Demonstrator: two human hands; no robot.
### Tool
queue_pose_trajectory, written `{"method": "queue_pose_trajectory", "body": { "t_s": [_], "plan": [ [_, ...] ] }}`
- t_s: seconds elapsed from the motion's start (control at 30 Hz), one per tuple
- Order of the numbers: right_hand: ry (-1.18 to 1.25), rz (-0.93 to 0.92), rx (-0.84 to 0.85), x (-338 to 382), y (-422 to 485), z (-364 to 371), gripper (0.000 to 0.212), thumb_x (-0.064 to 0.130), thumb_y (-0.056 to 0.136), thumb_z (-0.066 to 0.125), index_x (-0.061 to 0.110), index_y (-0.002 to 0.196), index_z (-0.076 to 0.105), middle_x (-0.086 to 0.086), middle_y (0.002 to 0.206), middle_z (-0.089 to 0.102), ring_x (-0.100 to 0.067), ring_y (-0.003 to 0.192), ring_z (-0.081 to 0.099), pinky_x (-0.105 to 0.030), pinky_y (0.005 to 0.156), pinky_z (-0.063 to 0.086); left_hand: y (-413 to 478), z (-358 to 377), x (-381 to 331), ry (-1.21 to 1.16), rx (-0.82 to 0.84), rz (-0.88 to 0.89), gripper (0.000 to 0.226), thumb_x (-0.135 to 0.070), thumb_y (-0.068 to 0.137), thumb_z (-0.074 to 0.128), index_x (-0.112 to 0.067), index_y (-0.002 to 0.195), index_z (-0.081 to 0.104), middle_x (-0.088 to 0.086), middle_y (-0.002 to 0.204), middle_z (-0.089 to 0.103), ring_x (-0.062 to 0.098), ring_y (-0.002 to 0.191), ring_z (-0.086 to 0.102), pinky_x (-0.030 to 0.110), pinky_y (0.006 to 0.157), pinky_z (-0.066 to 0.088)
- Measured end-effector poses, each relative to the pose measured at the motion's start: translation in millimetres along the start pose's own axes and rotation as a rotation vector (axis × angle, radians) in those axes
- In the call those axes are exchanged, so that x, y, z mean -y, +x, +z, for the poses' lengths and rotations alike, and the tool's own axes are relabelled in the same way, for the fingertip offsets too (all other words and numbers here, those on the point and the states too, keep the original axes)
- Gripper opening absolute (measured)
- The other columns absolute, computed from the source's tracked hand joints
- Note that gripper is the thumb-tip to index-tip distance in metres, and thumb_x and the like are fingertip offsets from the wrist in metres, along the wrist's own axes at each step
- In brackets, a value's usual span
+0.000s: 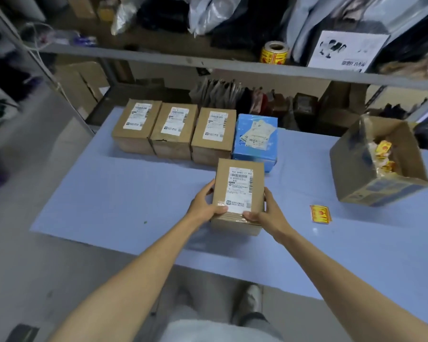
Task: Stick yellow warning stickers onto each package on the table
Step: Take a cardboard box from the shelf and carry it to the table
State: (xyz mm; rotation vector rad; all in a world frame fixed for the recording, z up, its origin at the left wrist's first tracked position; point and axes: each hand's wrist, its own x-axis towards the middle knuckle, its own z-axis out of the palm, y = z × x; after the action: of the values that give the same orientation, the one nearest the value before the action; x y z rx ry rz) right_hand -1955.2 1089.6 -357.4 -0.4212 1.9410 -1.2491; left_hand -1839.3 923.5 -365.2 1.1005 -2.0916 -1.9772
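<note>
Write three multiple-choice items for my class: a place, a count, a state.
1. Where lies the loose yellow-and-red warning sticker? A) on the light-blue tabletop B) on a shelf C) on a package
2. How many brown cardboard packages form the back row? A) two B) three C) five
3. The near brown cardboard box is: A) held by both hands B) by one hand C) untouched
Key: 1A, right of that box; 2B, three stand left of the blue plastic-wrapped package; 3A, left hand and right hand clasp its sides.

Matt cardboard package (240, 193) (glossy tape at edge); paper label (240, 190).
</note>
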Motion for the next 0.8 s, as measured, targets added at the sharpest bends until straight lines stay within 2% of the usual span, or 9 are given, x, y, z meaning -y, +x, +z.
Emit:
{"method": "queue_pose_trajectory", "body": {
  "t_s": [0.13,0.23,0.3,0.47,0.6,0.7,0.8],
  "plan": [
    [0.005,-0.010,0.033,-20,6,0,0.082,0.017,0.062,0.073,0.030,0.133,0.034,0.008,0.124,0.060,-0.015,0.112,0.060,-0.036,0.090,0.053,2,13,13,-0.025,-0.010,-0.016,0.093,0.004,0.069,0.078,-0.024,0.147,0.035,-0.006,0.133,0.052,0.013,0.126,0.047,0.018,0.093,0.046],
    [0.038,-0.019,0.037,-29,8,0,0.090,0.020,0.065,0.075,0.038,0.140,0.030,0.012,0.127,0.059,-0.012,0.115,0.059,-0.038,0.093,0.053,5,12,23,-0.051,0.008,-0.015,0.095,-0.001,0.069,0.080,-0.029,0.147,0.034,-0.010,0.137,0.050,0.014,0.128,0.047,0.034,0.102,0.047],
    [0.045,-0.009,0.037,-32,7,1,0.093,0.023,0.066,0.076,0.040,0.143,0.027,0.013,0.129,0.058,-0.011,0.116,0.058,-0.039,0.095,0.052,6,10,27,-0.060,0.015,-0.025,0.095,-0.002,0.070,0.080,-0.030,0.148,0.033,-0.012,0.136,0.050,0.017,0.128,0.048,0.042,0.103,0.047],
    [0.049,-0.026,0.028,-34,12,1,0.090,0.030,0.066,0.079,0.043,0.141,0.030,0.013,0.129,0.059,-0.014,0.117,0.058,-0.043,0.095,0.053,13,9,30,-0.039,0.020,0.011,0.094,-0.005,0.072,0.080,-0.029,0.149,0.031,-0.010,0.139,0.048,0.017,0.128,0.048,0.043,0.102,0.047],
    [0.057,-0.021,0.015,-36,10,3,0.088,0.028,0.065,0.078,0.045,0.139,0.033,0.015,0.127,0.060,-0.016,0.117,0.059,-0.047,0.096,0.052,8,14,29,0.021,0.012,-0.002,0.094,-0.008,0.076,0.076,-0.035,0.150,0.025,-0.009,0.145,0.043,0.016,0.129,0.046,0.035,0.103,0.046],
    [0.060,-0.043,0.022,-38,11,2,0.091,0.032,0.063,0.080,0.044,0.140,0.032,0.014,0.129,0.059,-0.018,0.118,0.058,-0.049,0.095,0.052,9,14,32,0.055,0.012,0.012,0.094,-0.013,0.077,0.076,-0.039,0.150,0.022,-0.007,0.147,0.042,0.017,0.129,0.046,0.041,0.104,0.046],
    [0.071,-0.057,0.011,-39,11,-1,0.086,0.026,0.064,0.079,0.042,0.137,0.037,0.014,0.126,0.060,-0.016,0.116,0.059,-0.048,0.094,0.053,7,17,28,0.053,0.021,0.005,0.093,-0.012,0.079,0.074,-0.039,0.149,0.020,-0.007,0.147,0.042,0.019,0.127,0.049,0.041,0.102,0.048]
  ]
}}
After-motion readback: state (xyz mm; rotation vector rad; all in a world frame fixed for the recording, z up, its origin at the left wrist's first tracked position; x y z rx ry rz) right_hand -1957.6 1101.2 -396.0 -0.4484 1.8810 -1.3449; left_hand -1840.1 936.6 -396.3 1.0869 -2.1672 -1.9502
